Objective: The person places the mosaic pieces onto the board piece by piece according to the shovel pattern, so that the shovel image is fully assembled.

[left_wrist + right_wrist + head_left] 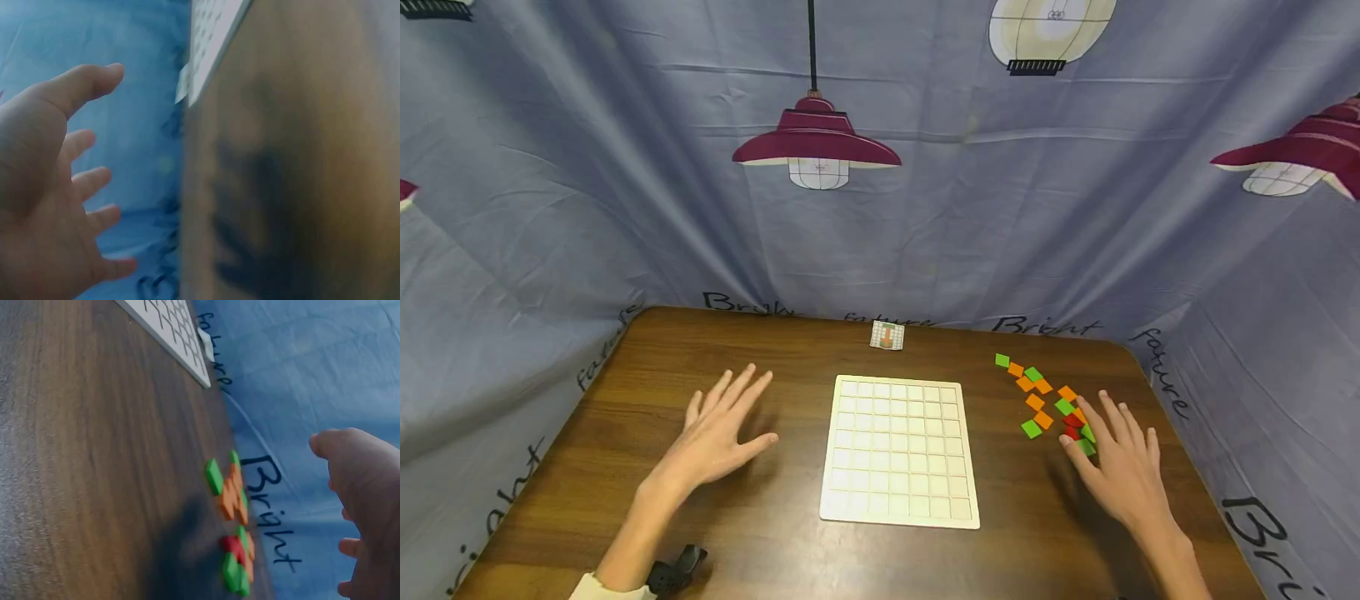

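Note:
A pale square grid board (pixel 898 452) lies in the middle of the wooden table, its cells bare. To its right is a loose scatter of small square tiles in green (pixel 1032 429), orange (pixel 1034 402) and red (pixel 1071 432). My right hand (pixel 1122 471) hovers over the near right end of these tiles, fingers spread, holding nothing; it hides part of the pile. Left of the board, my left hand (pixel 722 429) is held above the table with spread fingers and nothing in it. The left wrist view shows that hand's (pixel 56 181) shadow on the wood.
A small card (pixel 887 335) with a grid and an orange figure lies beyond the board at the table's back edge. Blue-grey curtains (pixel 925 208) printed with lamps and lettering surround the table (pixel 790 550). A black strap device (pixel 677 570) is at the left wrist.

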`<state>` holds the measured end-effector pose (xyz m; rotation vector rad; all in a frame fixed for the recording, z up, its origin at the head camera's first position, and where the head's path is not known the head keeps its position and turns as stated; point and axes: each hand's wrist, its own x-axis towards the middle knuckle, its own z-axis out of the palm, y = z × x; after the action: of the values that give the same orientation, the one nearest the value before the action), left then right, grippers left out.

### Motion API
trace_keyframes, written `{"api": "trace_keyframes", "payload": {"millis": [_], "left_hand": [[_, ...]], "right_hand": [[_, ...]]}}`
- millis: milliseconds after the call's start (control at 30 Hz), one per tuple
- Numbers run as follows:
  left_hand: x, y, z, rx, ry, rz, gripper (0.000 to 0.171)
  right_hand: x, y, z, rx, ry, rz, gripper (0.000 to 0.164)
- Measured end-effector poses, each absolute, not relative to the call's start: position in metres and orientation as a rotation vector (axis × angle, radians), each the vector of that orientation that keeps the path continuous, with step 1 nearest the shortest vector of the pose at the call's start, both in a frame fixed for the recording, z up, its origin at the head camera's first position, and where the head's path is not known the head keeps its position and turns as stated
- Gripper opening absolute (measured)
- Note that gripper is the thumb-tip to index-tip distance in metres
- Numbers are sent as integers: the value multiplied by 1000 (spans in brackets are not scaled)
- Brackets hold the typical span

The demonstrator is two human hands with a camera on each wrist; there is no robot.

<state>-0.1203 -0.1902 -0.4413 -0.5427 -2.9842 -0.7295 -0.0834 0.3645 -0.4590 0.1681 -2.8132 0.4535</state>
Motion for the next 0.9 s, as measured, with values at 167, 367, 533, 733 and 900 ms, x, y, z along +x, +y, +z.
{"api": "trace_keyframes", "payload": {"millis": [167,367,533,733,900], "left_hand": [[-118,-161,-475,-782,-2967,-1029,86],[-119,-137,-498,-904,-2957,-1254,85],[-120,-129,-507,-989,-3003,-1249,88],[-122,-128,-511,-1004,-3030,-1231,87],[-123,-128,-510,-1010,-3046,-1231,87]], "right_hand": [[-86,370,-470,122,-2779,702,60],[-88,385,-482,61,-2706,923,52],[-87,399,-495,-42,-2706,1057,49],[-84,414,-512,-200,-2710,1207,54],[-87,421,-520,-297,-2722,1165,54]]}}
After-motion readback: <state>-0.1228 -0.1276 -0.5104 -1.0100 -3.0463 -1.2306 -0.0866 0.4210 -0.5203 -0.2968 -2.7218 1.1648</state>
